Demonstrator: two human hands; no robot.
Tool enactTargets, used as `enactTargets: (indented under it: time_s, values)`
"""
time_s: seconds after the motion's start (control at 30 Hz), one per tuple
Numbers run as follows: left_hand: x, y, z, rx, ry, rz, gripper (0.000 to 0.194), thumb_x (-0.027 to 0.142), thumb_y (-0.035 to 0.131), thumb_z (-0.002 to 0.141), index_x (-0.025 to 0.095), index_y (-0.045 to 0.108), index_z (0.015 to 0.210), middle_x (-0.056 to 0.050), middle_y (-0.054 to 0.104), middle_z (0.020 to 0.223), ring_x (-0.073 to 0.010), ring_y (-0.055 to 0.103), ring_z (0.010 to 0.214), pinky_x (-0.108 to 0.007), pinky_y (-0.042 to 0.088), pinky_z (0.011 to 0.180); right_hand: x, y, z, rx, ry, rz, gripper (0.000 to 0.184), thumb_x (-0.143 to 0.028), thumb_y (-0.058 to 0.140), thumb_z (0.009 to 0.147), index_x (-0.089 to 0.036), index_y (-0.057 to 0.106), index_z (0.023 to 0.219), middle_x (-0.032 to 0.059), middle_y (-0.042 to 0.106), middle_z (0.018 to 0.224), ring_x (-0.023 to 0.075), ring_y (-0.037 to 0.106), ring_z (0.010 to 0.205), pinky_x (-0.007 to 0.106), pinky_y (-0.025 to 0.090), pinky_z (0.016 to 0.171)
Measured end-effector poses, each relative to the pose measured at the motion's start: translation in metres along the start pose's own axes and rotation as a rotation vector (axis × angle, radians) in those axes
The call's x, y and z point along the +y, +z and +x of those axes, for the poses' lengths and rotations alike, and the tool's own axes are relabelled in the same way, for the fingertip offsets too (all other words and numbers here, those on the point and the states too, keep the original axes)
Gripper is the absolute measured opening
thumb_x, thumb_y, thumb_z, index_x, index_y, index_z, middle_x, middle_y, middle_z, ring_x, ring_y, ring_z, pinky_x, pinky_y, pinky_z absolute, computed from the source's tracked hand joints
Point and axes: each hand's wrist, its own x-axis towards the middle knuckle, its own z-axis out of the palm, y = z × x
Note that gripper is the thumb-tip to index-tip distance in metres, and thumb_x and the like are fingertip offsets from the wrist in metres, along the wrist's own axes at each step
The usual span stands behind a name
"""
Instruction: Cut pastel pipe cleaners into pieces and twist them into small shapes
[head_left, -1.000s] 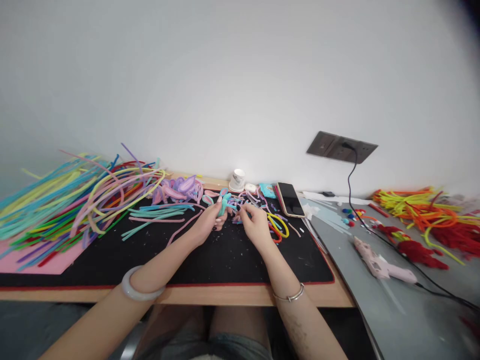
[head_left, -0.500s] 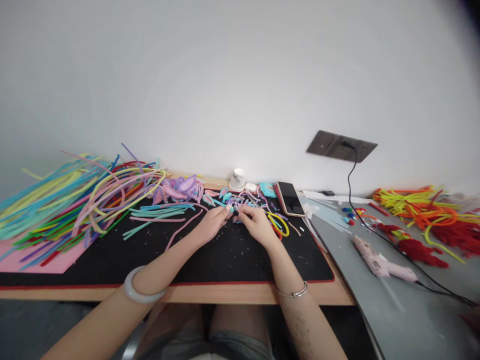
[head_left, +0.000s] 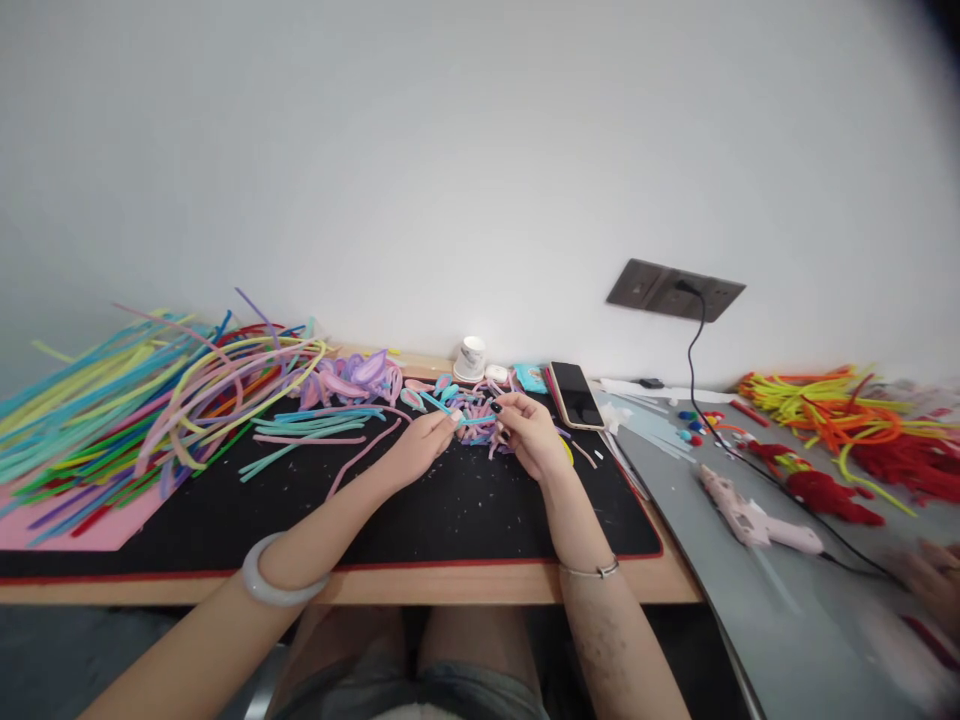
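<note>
From here, the left hand's fingers hide part of a slim light-blue fuzzy stem. Between both hands' fingertips, small purple-and-pink fuzzy pieces run together indistinctly. The right hand partly covers a bent yellow fuzzy strand. Far right of its fingers, 1 co-worker's hand is blurred and cut off.

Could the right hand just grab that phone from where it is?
Probably yes. The phone lies just beyond the right hand, off to its right, and nothing tall seems to stand between them. Whether that hand is holding something is hard to tell.
</note>
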Motion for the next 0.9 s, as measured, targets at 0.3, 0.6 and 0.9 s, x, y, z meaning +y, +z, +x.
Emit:
enactTargets:
  time_s: [0.3,0.6,0.9]
  values:
    - [0.008,0.001,-0.006,-0.176,0.103,0.3,0.041,0.041,0.028,0.087,0.015,0.05,0.066,0.003,0.045,0.056,-0.0104,0.041,0.055,-0.023,0.031,0.056,-0.002,0.007,-0.005,-0.098,-0.019,0.011,0.014,-0.026,0.064,0.068,-0.016,0.056,0.07,-0.0035,0.048,0.058,0.0049,0.039,0.046,0.017,0.032,0.042]
    - [0.007,0.005,-0.009,-0.243,0.203,0.561,0.039,0.036,0.03,0.087,0.016,0.049,0.059,0.0,0.05,0.055,-0.0122,0.042,0.051,-0.024,0.026,0.052,-0.01,0.011,-0.011,-0.175,-0.069,-0.342,0.018,-0.024,0.055,0.072,-0.015,0.059,0.087,-0.0048,0.048,0.052,0.0049,0.038,0.037,0.016,0.03,0.033]
    - [0.008,0.007,-0.011,-0.301,0.235,0.624,0.035,0.037,0.038,0.084,0.017,0.057,0.062,-0.003,0.055,0.056,-0.0139,0.045,0.049,-0.026,0.027,0.052,-0.012,0.018,-0.014,-0.289,-0.04,-0.586,0.012,-0.022,0.054,0.071,-0.013,0.061,0.074,-0.0039,0.049,0.05,0.0048,0.041,0.037,0.015,0.032,0.035]
